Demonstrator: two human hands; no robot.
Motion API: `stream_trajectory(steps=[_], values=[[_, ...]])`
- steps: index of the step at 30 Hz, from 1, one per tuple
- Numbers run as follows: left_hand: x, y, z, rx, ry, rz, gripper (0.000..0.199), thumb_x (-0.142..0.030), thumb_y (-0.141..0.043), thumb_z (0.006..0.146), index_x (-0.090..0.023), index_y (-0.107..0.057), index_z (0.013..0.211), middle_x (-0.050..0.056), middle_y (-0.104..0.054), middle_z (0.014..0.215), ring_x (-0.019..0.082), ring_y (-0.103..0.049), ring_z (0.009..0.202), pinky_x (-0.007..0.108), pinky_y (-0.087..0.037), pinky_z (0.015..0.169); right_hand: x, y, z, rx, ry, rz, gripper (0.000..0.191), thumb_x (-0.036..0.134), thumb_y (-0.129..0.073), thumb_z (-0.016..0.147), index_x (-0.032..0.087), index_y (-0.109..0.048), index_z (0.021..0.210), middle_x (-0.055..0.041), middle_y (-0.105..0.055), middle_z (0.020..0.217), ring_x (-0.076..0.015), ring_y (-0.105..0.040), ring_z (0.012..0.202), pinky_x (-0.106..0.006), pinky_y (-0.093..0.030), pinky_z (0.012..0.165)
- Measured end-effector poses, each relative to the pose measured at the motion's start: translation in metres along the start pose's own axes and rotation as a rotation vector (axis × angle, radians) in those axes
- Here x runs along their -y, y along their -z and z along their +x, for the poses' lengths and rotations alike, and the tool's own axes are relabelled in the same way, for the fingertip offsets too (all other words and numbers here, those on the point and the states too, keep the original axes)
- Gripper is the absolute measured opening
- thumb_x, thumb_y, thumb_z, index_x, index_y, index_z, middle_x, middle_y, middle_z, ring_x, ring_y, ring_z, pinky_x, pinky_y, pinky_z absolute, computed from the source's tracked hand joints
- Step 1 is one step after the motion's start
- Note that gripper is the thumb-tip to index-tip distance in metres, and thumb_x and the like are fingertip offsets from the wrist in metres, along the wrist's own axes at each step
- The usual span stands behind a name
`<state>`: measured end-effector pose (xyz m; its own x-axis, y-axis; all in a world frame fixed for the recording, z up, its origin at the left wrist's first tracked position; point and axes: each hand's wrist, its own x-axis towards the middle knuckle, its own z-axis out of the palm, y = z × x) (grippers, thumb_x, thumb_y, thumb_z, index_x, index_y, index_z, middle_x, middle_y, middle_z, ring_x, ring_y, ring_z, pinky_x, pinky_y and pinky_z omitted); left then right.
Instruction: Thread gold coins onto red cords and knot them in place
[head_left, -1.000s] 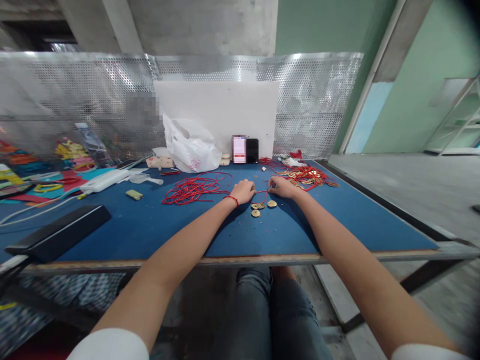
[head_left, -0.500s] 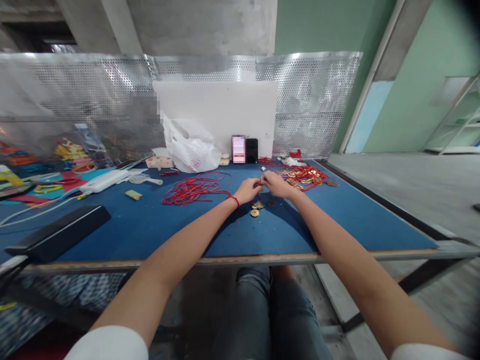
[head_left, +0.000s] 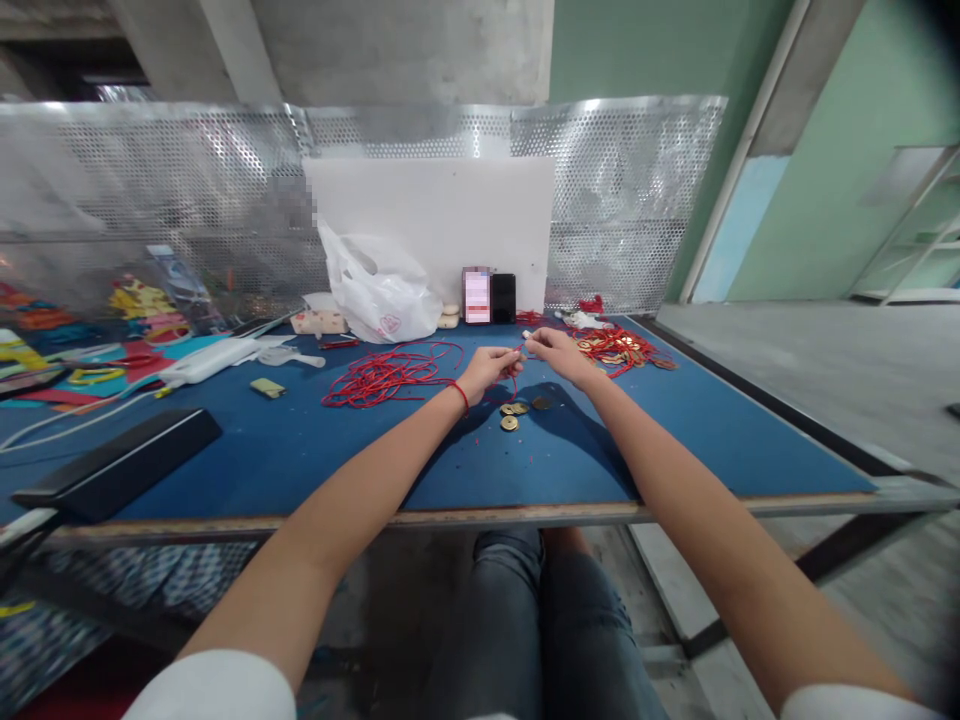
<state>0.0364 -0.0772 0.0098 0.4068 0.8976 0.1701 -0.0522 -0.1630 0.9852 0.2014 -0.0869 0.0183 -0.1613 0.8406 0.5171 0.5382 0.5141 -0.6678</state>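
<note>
Red cord I see between the two hands in the head view. The left hand pinches it with nearly closed fingertips, and the right hand pinches a thin end the same way, which gives good control. Three brass coins lie just below on the blue tabletop, and a loose cord pile lies to the left.

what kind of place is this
Probably a small handicraft workspace: a blue-topped workbench holds a tangle of red cord and gold-coloured coins, with a perforated metal screen behind it.
</note>
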Motion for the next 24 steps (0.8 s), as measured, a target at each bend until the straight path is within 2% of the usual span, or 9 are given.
stream_trajectory(steps=[4, 13, 18, 24], values=[[-0.001, -0.0005, -0.0012, 0.012, 0.017, -0.018, 0.02, -0.028, -0.069, 0.074, -0.008, -0.064, 0.072, 0.002, -0.062, 0.062, 0.007, -0.053, 0.056, 0.024, -0.044, 0.065, 0.0022, -0.0022, -0.0004, 0.065, -0.025, 0.054, 0.018, 0.032, -0.052, 0.074, 0.014, -0.057, 0.074, -0.001, -0.055, 0.07, -0.0124, -0.047, 0.067, -0.025, -0.037, 0.065], [-0.004, -0.0037, -0.0053, 0.057, 0.054, -0.001, 0.014, -0.021, -0.063, 0.08, -0.008, -0.065, 0.075, 0.001, -0.06, 0.06, 0.006, -0.051, 0.053, 0.021, -0.042, 0.061, 0.0087, -0.0035, -0.0008, 0.021, -0.068, 0.13, 0.009, 0.022, -0.05, 0.072, 0.015, -0.053, 0.069, 0.0, -0.055, 0.064, -0.0113, -0.05, 0.063, -0.024, -0.039, 0.063], [-0.0058, -0.0039, -0.0067, 0.07, 0.077, 0.024, 0.014, -0.02, -0.061, 0.081, -0.008, -0.066, 0.075, 0.001, -0.059, 0.058, 0.005, -0.049, 0.05, 0.019, -0.04, 0.056, 0.0101, -0.0024, -0.0006, -0.002, -0.069, 0.157, 0.01, 0.023, -0.051, 0.074, 0.015, -0.052, 0.069, -0.0003, -0.056, 0.064, -0.0112, -0.051, 0.063, -0.023, -0.04, 0.061], [-0.0079, -0.0043, -0.0082, 0.06, 0.079, 0.007, 0.013, -0.019, -0.062, 0.08, -0.008, -0.066, 0.073, 0.001, -0.059, 0.059, 0.006, -0.051, 0.052, 0.02, -0.042, 0.059, 0.0066, -0.0001, 0.0012, -0.048, -0.051, 0.231, 0.021, 0.031, -0.051, 0.079, 0.013, -0.059, 0.086, -0.0025, -0.061, 0.074, -0.0108, -0.054, 0.065, -0.023, -0.043, 0.062]])
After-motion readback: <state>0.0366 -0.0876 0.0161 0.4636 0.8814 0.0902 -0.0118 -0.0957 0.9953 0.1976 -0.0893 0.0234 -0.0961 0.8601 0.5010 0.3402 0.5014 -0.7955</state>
